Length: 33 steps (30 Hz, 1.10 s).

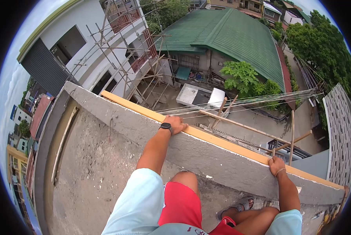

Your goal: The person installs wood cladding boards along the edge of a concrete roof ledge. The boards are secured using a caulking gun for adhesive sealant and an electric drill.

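Note:
A long, straight yellow-orange board (230, 145) lies along the outer top edge of a rough grey cement parapet (144, 131). My left hand (175, 124), with a dark watch at the wrist, grips it near the middle, fingers curled over the far side. Farther along to the right, my right hand (276, 164) has hold of the same board, with a thin bracelet on that wrist. The fingertips of both hands are partly hidden behind the board.
Beyond the parapet is a drop to a yard with a parked white pickup (197, 96). Wires (261, 102) and wooden poles (246, 127) stand just outside. Scaffolding (122, 51) fronts a white building at left. A wooden stick (63, 147) lies by the left wall.

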### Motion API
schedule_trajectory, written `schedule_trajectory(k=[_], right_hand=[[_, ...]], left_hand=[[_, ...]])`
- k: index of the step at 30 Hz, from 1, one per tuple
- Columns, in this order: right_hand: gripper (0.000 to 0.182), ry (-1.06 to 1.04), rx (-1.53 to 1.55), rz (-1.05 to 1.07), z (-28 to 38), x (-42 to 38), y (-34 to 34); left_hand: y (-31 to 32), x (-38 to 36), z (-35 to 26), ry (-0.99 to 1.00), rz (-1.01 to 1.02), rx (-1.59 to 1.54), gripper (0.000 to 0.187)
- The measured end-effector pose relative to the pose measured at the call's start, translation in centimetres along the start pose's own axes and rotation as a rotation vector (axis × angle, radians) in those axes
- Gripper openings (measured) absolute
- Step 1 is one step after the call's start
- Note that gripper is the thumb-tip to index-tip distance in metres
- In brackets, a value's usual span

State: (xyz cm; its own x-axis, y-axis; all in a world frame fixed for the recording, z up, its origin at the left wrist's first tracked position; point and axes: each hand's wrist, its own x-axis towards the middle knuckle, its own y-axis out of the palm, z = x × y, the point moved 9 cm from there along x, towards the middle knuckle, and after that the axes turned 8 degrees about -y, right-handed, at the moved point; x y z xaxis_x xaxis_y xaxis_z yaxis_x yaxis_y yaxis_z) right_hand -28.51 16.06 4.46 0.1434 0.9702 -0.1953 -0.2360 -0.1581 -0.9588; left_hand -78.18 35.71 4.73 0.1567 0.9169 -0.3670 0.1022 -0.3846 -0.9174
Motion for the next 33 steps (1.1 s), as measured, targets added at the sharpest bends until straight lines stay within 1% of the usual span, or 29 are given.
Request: schedule_trajectory(k=[5, 7, 11, 14, 17, 19, 23, 25, 29, 31, 33], right_hand=[[0.039, 0.004, -0.001, -0.003, 0.2, -0.02, -0.27], [0.042, 0.041, 0.023, 0.049, 0.35, -0.18, -0.28], [0.041, 0.046, 0.015, 0.053, 0.06, -0.11, -0.07], [0.041, 0.046, 0.016, 0.048, -0.02, -0.12, -0.06], [0.039, -0.007, 0.007, -0.013, 0.11, -0.01, -0.32], [0.041, 0.034, 0.005, 0.054, 0.17, -0.08, -0.07], [0.041, 0.037, 0.007, 0.06, 0.19, -0.17, -0.1], [0.04, -0.01, 0.002, -0.017, 0.13, -0.05, -0.32], [0.04, -0.011, 0.005, -0.015, 0.06, 0.0, -0.27], [0.04, 0.001, 0.009, -0.006, -0.12, 0.08, -0.11], [0.04, 0.001, -0.002, -0.001, -0.09, 0.12, -0.09]], left_hand=[[0.15, 0.08, 0.11, 0.0, 0.003, -0.005, 0.053], [-0.06, 0.06, 0.14, -0.003, -0.021, -0.011, 0.053], [0.15, 0.17, 0.19, 0.002, -0.013, -0.013, 0.051], [-0.03, 0.06, 0.07, 0.007, -0.02, -0.014, 0.051], [-0.15, 0.06, 0.04, 0.004, -0.018, -0.006, 0.053], [-0.02, 0.12, 0.1, 0.0, -0.011, -0.007, 0.053], [0.12, 0.25, 0.22, 0.008, -0.022, -0.005, 0.052], [0.05, 0.15, 0.16, 0.006, -0.021, -0.004, 0.049], [0.11, 0.26, 0.21, 0.009, -0.035, -0.005, 0.049], [0.15, 0.24, 0.2, 0.002, 0.0, -0.019, 0.052], [0.16, 0.27, 0.25, -0.001, -0.007, -0.019, 0.052]])
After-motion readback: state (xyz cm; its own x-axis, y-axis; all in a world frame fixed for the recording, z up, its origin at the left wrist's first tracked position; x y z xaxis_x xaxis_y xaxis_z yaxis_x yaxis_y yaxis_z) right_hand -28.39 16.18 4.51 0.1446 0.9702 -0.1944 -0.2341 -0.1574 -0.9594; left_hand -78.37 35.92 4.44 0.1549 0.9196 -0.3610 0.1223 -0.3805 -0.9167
